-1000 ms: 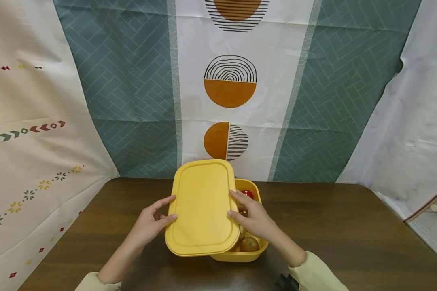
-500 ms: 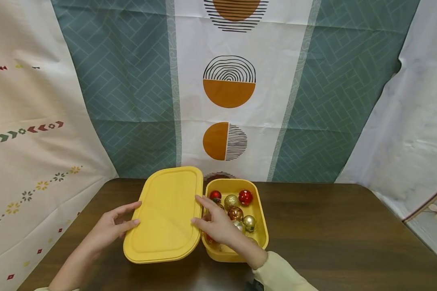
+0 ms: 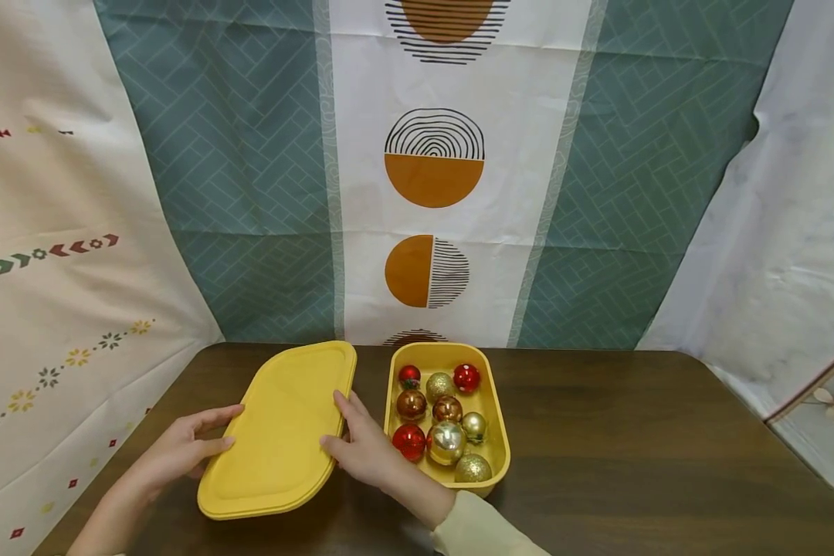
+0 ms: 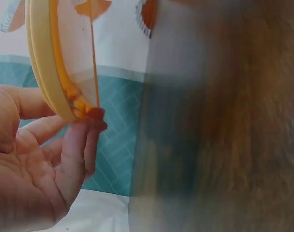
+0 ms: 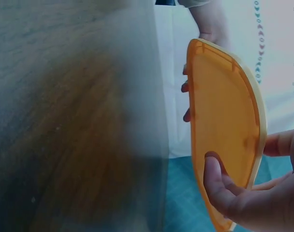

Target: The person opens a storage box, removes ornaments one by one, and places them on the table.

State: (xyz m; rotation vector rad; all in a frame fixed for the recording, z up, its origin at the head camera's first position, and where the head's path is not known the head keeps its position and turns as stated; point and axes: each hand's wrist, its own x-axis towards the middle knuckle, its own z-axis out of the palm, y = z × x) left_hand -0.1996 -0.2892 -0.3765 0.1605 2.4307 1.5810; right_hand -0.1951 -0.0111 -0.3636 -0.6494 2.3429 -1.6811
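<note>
Left hand (image 3: 178,449) pinching left edge of yellow lid (image 3: 281,432); lid tilted, held above dark wooden bench (image 3: 618,432); right hand (image 3: 367,446) pinching lid's right edge; farther right, yellow box (image 3: 498,436) on bench, holding red, gold, bronze baubles (image 3: 446,442).

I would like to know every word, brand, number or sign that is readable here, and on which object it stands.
There are none: no letters or numbers can be read on the yellow lid, the box or its balls. The patterned cloth behind shows only printed shapes.
</note>
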